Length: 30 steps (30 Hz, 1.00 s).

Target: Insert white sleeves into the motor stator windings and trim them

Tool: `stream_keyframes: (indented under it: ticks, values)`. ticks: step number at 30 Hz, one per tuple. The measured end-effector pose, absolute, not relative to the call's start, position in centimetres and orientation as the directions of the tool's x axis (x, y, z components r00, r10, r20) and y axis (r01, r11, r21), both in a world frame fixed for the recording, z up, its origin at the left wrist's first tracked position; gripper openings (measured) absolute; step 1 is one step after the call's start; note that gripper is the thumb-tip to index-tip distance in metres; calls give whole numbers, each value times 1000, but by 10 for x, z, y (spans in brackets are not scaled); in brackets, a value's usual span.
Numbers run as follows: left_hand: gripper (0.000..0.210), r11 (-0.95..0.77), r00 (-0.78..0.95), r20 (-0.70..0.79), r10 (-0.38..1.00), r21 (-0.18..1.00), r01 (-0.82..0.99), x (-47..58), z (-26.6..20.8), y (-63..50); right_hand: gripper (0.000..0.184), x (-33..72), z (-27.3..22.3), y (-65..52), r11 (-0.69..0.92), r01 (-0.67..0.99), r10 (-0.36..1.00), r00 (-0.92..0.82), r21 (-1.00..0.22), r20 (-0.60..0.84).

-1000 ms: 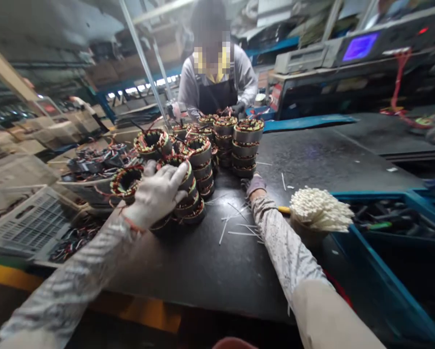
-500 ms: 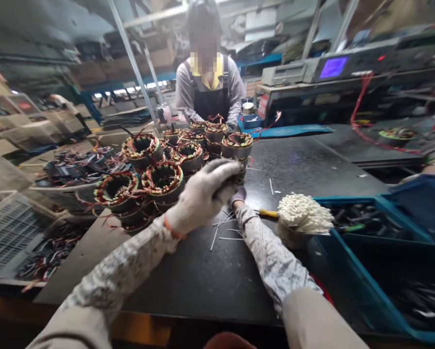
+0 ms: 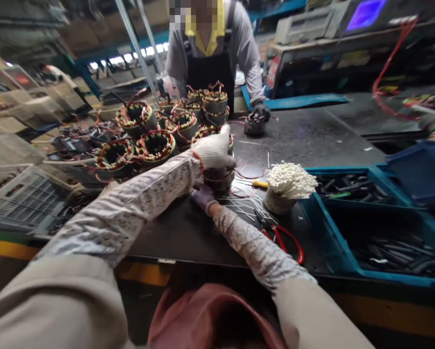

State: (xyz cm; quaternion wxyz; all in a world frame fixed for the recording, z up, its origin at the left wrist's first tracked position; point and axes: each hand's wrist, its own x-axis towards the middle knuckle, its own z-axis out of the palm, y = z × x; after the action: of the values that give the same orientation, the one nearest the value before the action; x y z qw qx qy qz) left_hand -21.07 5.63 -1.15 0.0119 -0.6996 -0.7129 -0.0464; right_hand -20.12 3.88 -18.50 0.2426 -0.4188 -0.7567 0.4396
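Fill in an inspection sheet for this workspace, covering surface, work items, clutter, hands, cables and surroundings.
Surface: dark, slightly shiny tabletop.
Work items: wire-wound stators in several stacks.
Clutter: loose white sticks, red-handled pliers.
Hands: left hand over the nearest stator stack's upper part; right hand at its base; fingers partly hidden.
Cables: red cable hanging at right.
Surroundings: co-worker's gloved hand on a separate stator; blue bins of dark pieces.

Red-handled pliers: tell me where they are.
In the head view, the pliers lie right of centre on the table, between the right sleeve and the blue bin, nearer the camera than the white sticks.
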Motion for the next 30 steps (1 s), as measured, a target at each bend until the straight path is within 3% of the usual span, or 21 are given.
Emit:
stream_keyframes:
  ticks: [2, 4, 6, 9, 11, 13, 14, 15, 17, 19, 22, 26, 30]
  values:
    - [97, 23, -24, 83, 996, 3, 1000, -211, -19, 43, 28, -182, -186, 34, 295, 454, 824, -566, -841, -16]
    - [88, -18, 15, 147, 989, 18, 1000, -216, -20, 38, 28, -170, -182, 32, 323, 486, 822, -570, -812, -14]
    - [72, -119, 90, 223, 971, 121, 986, -222, -13, 37, 26, -162, -172, 30, 347, 512, 824, -567, -786, -6]
    - [47, -213, 98, 294, 951, 387, 897, -233, 6, 22, 19, -139, -154, 13, 416, 514, 797, -603, -750, 29]
    - [44, -285, 105, 369, 923, 477, 831, -242, 16, -4, 20, -106, -148, -8, 490, 479, 769, -631, -728, 103]
    - [55, -417, 192, 505, 842, 382, 825, -251, 16, -40, 27, -59, -148, -29, 537, 475, 796, -559, -697, 232]
    - [67, -476, 262, 545, 797, 298, 828, -255, 10, -59, 30, -34, -150, -36, 522, 519, 839, -457, -678, 296]
    - [77, -511, 329, 546, 771, 222, 830, -258, 1, -78, 31, -10, -152, -41, 491, 607, 862, -233, -625, 450]
    - [87, -508, 386, 446, 807, 190, 840, -260, -28, -107, 39, 28, -155, -38, 374, 704, 855, -9, -604, 519]
    - [88, -506, 432, 298, 851, 242, 828, -255, -65, -122, 43, 47, -154, -25, 249, 797, 844, 101, -550, 527]
    - [88, -546, 542, 94, 835, 261, 796, -241, -122, -121, 42, 44, -145, 1, 133, 891, 881, 94, -433, 463]
    - [83, -612, 624, -130, 771, 121, 782, -235, -161, -109, 38, 29, -134, 13, 92, 928, 928, 51, -361, 369]
    - [77, -696, 700, -87, 708, 76, 714, -237, -148, -109, 33, 33, -129, 6, 239, 871, 876, -4, -429, 482]
